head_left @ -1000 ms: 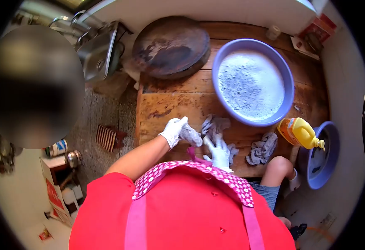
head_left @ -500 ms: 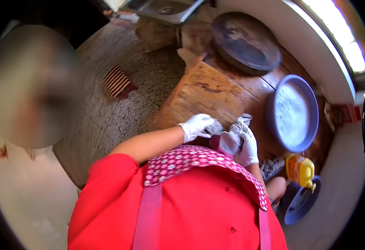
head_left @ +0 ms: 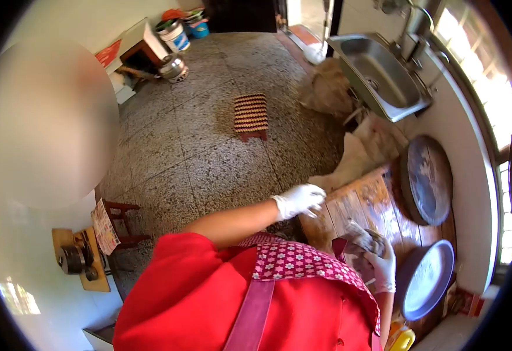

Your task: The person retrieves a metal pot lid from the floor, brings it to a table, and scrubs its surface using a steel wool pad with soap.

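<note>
My right hand, in a white glove, is closed around a grey, wet-looking cloth item with a maroon part on its left side. It is held low over the wooden table, close against my apron. My left hand, gloved in white too, reaches out beyond the table's left corner. Its fingers are bent downward, and whatever lies under them is hidden. The wooden table is wet and worn. A purple basin of foamy water stands to the right of my right hand.
A dark round tub lid or pan lies at the table's far right. Beyond are a steel sink and sacking. A striped stool stands on the speckled floor. A yellow bottle is at the bottom edge.
The view has swung left and up, showing more floor and the sink. My left hand has moved away from the grey item towards the table's left edge; my right hand still grips it.
</note>
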`<control>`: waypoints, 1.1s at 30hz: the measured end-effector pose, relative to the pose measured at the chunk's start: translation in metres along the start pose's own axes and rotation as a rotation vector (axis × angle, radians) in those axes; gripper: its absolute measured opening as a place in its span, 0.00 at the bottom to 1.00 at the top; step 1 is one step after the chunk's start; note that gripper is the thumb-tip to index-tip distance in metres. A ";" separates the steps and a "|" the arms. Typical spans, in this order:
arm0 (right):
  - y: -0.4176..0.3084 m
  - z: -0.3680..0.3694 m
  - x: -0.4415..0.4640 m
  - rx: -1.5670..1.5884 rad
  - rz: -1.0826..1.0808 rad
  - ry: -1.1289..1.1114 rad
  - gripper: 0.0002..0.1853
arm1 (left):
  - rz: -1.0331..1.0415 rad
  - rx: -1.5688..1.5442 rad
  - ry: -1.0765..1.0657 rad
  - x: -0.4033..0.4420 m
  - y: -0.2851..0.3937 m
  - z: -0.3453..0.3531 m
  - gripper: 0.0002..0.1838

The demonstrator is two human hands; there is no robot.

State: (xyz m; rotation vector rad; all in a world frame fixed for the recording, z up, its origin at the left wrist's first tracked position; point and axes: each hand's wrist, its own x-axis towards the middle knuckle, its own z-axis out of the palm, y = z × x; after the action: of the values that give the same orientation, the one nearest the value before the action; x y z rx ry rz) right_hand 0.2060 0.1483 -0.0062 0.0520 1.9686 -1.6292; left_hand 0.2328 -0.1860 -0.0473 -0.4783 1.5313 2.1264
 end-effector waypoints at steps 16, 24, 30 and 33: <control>0.102 0.010 0.196 -0.351 -0.073 0.355 0.40 | -0.678 1.652 0.110 -0.285 -0.297 -0.315 0.13; 0.060 0.108 0.242 -0.594 -0.009 -0.042 0.33 | 0.012 0.751 0.660 -0.249 -0.312 -0.301 0.08; 0.013 0.165 0.319 -0.518 0.093 -0.162 0.32 | -0.084 -0.035 0.950 -0.215 -0.228 -0.315 0.04; -0.036 0.209 0.346 -0.615 0.323 -0.175 0.30 | -0.027 -0.131 1.056 -0.214 -0.218 -0.337 0.12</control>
State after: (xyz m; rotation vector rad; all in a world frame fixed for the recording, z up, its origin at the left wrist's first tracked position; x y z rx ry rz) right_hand -0.0113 -0.1631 -0.1485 -0.0111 2.1065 -0.7606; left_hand 0.5343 -0.4852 -0.2100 -1.8614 1.8185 2.0259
